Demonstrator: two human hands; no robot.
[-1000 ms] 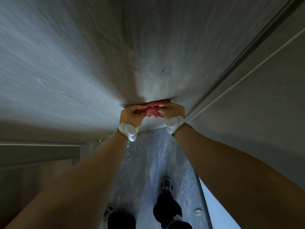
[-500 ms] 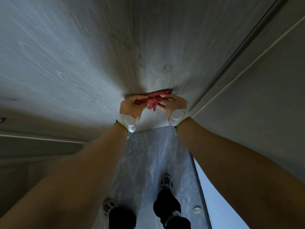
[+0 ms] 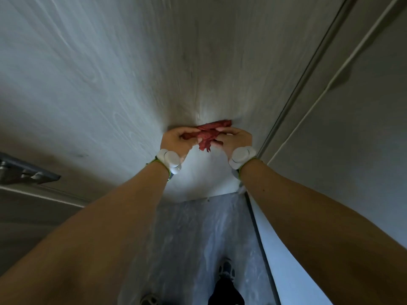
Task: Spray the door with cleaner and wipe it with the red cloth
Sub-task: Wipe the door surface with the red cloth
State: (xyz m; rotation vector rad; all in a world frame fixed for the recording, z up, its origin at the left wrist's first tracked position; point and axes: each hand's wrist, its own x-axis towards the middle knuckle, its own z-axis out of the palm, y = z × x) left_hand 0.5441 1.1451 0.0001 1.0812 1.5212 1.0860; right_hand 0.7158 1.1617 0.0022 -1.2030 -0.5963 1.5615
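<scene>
Bunched red cloth (image 3: 210,134) against pale wood-grain door (image 3: 110,73)

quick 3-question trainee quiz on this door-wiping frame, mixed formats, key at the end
1. True or false: both the left hand and the right hand have a grip on the red cloth.
2. Multiple choice: the red cloth is A) lying on the floor, B) held against the lower part of the door, C) draped over a forearm.
3. Fill in: each wrist carries a white ____ on a green strap.

Key: 1 true; 2 B; 3 sensor puck (left one).
</scene>
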